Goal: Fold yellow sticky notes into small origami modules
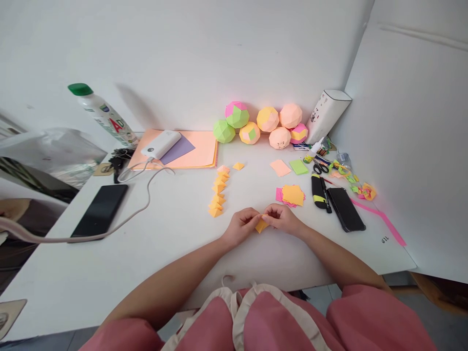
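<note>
A small orange paper piece (261,225) is pinched between my two hands above the white table. My left hand (244,225) grips its left side, thumb against the fingers. At its right side, my right hand (281,218) holds it the same way. Just behind the right hand lies a stack of orange sticky notes (293,194) over pink ones (279,194). To the left, a column of folded orange paper units (218,189) runs away from me, with a single folded unit (238,166) beside its far end.
Several faceted paper balls (268,119) rest against the wall. Right of the hands lie scissors (321,168), a cutter (318,191), a marker (325,195) and a phone (346,209). On the left are another phone (100,210), a power bank (161,145), its cable (146,197) and a spray bottle (106,117).
</note>
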The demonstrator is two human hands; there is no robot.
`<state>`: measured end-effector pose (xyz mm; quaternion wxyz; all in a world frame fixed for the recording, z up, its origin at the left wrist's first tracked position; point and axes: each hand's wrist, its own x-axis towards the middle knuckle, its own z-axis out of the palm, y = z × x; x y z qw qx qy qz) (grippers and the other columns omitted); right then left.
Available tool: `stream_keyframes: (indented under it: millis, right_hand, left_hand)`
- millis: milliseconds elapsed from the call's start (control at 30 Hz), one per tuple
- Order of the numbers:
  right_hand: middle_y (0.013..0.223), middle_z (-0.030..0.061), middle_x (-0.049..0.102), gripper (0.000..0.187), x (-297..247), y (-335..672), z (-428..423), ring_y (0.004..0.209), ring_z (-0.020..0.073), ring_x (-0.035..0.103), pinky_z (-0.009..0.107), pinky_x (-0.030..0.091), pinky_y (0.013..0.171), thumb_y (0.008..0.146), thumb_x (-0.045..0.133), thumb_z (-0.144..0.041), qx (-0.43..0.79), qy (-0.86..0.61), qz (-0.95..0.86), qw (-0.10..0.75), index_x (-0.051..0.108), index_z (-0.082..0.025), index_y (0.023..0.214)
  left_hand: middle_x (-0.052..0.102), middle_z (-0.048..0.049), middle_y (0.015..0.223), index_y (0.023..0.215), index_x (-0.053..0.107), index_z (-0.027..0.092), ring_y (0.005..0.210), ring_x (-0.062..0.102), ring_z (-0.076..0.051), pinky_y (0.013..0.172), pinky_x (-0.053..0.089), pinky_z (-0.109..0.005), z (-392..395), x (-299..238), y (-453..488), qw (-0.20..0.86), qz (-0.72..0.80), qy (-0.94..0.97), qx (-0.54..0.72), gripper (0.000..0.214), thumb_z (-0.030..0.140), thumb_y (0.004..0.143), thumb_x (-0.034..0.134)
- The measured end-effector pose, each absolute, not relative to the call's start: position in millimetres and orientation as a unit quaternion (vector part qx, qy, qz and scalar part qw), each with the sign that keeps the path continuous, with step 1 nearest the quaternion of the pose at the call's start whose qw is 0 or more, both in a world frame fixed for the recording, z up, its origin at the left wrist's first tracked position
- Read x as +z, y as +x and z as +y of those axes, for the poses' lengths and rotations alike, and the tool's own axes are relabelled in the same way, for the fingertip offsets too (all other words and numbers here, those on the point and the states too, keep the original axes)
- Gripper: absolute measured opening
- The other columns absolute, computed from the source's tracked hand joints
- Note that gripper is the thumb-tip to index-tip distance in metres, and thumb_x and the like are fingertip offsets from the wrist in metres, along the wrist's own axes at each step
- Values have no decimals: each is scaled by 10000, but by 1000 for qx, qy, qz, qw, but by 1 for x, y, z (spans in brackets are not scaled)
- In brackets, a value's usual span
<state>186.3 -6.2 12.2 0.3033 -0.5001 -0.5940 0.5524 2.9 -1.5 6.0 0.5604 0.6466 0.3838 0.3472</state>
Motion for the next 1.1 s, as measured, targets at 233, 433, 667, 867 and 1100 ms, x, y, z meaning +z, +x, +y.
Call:
stream_keyframes:
  millis: [233, 433, 667, 867, 1100]
  right_hand:
    - [588, -35, 469, 202, 10, 186, -8, 498, 72, 420, 201, 345, 448, 748, 587, -345, 539, -498, -615, 290, 512, -165, 696]
    - [641, -18, 529, 157, 10, 184, -9, 535, 83, 459, 210, 374, 484, 756, 565, -310, 525, -494, -627, 296, 569, -162, 806]
    - [548, -32, 497, 120, 9, 186, -9, 482, 82, 445, 205, 352, 439, 738, 560, -269, 511, -507, -632, 287, 541, -163, 685]
    - [568, -28, 526, 106, 13, 188, -8, 476, 78, 482, 201, 399, 441, 733, 568, -257, 543, -502, -611, 282, 539, -163, 694]
    - [587, -24, 557, 187, 7, 191, -4, 455, 68, 514, 193, 436, 436, 718, 612, -321, 615, -490, -539, 301, 531, -153, 699]
  left_hand:
    - [616, -54, 747, 686, 635, 169, 693, 547, -145, 643, 438, -270, -2, 3, 4, 546, 375, 658, 359, 253, 355, 808, 515]
    - [603, -45, 736, 721, 627, 159, 682, 536, -134, 648, 434, -262, -1, 1, 3, 547, 374, 660, 355, 271, 377, 823, 503]
    - [588, -40, 707, 664, 594, 161, 649, 523, -130, 610, 423, -258, -4, 3, 5, 543, 388, 653, 357, 270, 382, 804, 529]
    - [570, -28, 691, 651, 578, 160, 640, 508, -124, 602, 412, -251, -4, 6, 4, 567, 383, 639, 352, 293, 408, 797, 525]
    - [375, 43, 522, 554, 412, 157, 491, 306, -60, 448, 262, -201, -5, 2, 3, 592, 403, 620, 320, 415, 481, 794, 507]
